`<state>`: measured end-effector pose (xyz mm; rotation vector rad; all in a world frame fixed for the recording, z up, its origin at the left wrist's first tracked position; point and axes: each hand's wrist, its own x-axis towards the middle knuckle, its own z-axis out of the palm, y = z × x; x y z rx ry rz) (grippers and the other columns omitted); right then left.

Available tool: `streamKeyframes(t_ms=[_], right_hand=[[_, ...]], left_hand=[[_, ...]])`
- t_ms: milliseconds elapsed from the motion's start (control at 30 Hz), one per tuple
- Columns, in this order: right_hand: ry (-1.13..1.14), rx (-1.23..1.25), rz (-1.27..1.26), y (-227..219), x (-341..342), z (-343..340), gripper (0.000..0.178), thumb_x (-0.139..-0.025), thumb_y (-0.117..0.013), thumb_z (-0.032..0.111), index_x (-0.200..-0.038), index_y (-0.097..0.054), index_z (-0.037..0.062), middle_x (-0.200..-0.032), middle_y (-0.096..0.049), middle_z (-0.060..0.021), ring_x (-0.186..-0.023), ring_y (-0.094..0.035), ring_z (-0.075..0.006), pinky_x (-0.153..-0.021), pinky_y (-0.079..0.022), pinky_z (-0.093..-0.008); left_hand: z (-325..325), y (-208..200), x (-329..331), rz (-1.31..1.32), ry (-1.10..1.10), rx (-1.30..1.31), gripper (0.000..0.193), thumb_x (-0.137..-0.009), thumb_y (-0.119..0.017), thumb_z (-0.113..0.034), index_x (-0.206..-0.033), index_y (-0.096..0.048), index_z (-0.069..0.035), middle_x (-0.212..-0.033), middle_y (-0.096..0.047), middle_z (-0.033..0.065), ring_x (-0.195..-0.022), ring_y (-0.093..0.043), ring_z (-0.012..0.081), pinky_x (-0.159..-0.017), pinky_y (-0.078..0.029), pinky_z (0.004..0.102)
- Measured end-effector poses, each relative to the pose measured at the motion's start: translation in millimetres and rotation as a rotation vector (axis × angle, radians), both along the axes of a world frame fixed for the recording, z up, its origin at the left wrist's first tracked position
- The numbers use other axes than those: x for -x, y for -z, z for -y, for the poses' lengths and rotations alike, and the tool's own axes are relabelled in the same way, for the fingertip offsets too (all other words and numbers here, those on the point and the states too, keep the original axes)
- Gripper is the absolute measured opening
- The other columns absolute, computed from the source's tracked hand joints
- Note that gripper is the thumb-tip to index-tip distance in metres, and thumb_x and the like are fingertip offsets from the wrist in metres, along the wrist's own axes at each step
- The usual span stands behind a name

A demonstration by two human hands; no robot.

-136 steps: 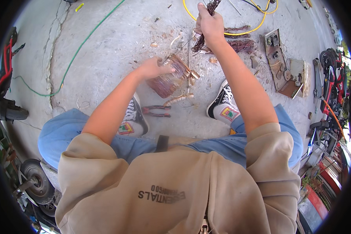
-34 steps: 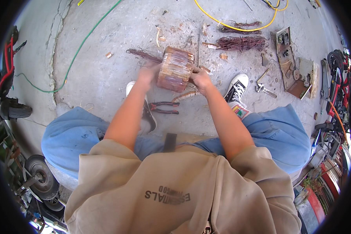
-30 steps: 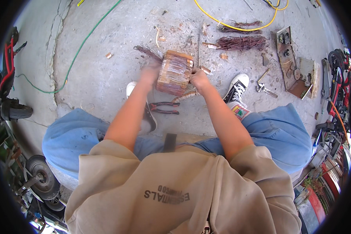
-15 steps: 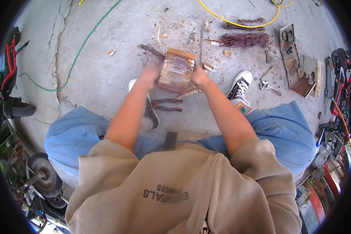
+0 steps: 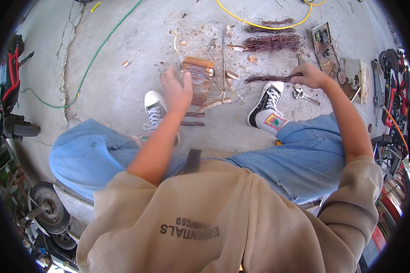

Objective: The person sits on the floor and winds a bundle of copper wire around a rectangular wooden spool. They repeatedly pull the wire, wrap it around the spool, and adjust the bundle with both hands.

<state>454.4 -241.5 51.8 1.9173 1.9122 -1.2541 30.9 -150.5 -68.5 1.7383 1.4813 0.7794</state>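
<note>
A boxy wire coil (image 5: pixel 199 78), wound with brown wire and topped with an orange-brown strip, lies on the concrete between my shoes. Close against its left side is my left hand (image 5: pixel 176 91), open with the fingers spread; whether it touches the coil I cannot tell. Out to the right, my right hand (image 5: pixel 308 76) is closed round one end of a dark reddish bundle of wire (image 5: pixel 266 78). The bundle's loose end points left, beyond the toe of my right shoe. Below the coil, pliers (image 5: pixel 193 123) with dark handles lie partly hidden by my left forearm.
Bundled reddish wire (image 5: pixel 273 43) lies farther off, under a yellow hose (image 5: pixel 259 25). At right are an adjustable wrench (image 5: pixel 307 97) and opened metal housings (image 5: pixel 323 45). A thin rod (image 5: pixel 224 59) and scraps lie beyond the coil. A green hose (image 5: pixel 95 54) crosses at left.
Both hands were at the coil's sides. My right hand has swung out to the right and now holds the wire bundle, which was at the coil's left. My left hand has opened.
</note>
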Motion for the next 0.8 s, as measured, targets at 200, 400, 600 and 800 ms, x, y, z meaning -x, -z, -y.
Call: streamKeyframes(t_ms=[200, 400, 600, 800], right_hand=[[0.559, -0.259, -0.022, -166.7, -30.1, 24.1, 0.027, -0.089, -0.066, 0.012, -0.111, -0.066, -0.0034, -0.086, -0.065, -0.0001, -0.073, -0.055, -0.0063, -0.065, -0.044, -0.0227], [0.627, -0.375, -0.41, -153.0, 22.6, 5.1, 0.034, -0.091, -0.067, 0.018, -0.117, -0.062, -0.0024, -0.081, -0.059, 0.0025, -0.068, -0.05, -0.0028, -0.06, -0.039, -0.0181], [0.473, -0.122, -0.556, -43.9, 102.3, -20.9, 0.027, -0.093, -0.062, 0.01, -0.115, -0.053, -0.0024, -0.089, -0.068, -0.0082, -0.083, -0.063, -0.0115, -0.077, -0.05, -0.0263], [0.731, -0.334, -0.66, 88.8, 180.4, -49.9, 0.045, -0.078, -0.069, 0.015, -0.116, -0.055, -0.004, -0.101, -0.066, -0.0106, -0.096, -0.061, -0.0188, -0.087, -0.048, -0.0323]], left_hand=[[-2.1, -18.5, -6.6, -0.197, 0.22, -0.346, 0.053, -0.081, -0.06, -0.021, -0.127, -0.047, 0.001, -0.133, -0.047, 0.0198, -0.118, -0.046, 0.0374, -0.106, -0.032, 0.0479], [-13.9, -49.0, -51.9, -0.357, 0.817, -0.296, 0.053, -0.09, -0.058, -0.034, -0.133, -0.049, -0.004, -0.128, -0.055, 0.0153, -0.121, -0.048, 0.0318, -0.104, -0.035, 0.043], [-68.2, -43.5, -78.2, -0.175, 0.822, 0.342, 0.033, -0.093, -0.059, -0.036, -0.1, -0.071, -0.006, -0.086, -0.069, 0.0094, -0.079, -0.064, 0.0229, -0.076, -0.05, 0.0363], [-82.0, -38.6, -75.9, 0.167, 0.524, 0.672, 0.022, -0.091, -0.068, -0.023, -0.091, -0.072, -0.001, -0.076, -0.068, 0.0014, -0.065, -0.058, 0.0069, -0.059, -0.048, 0.0229]])
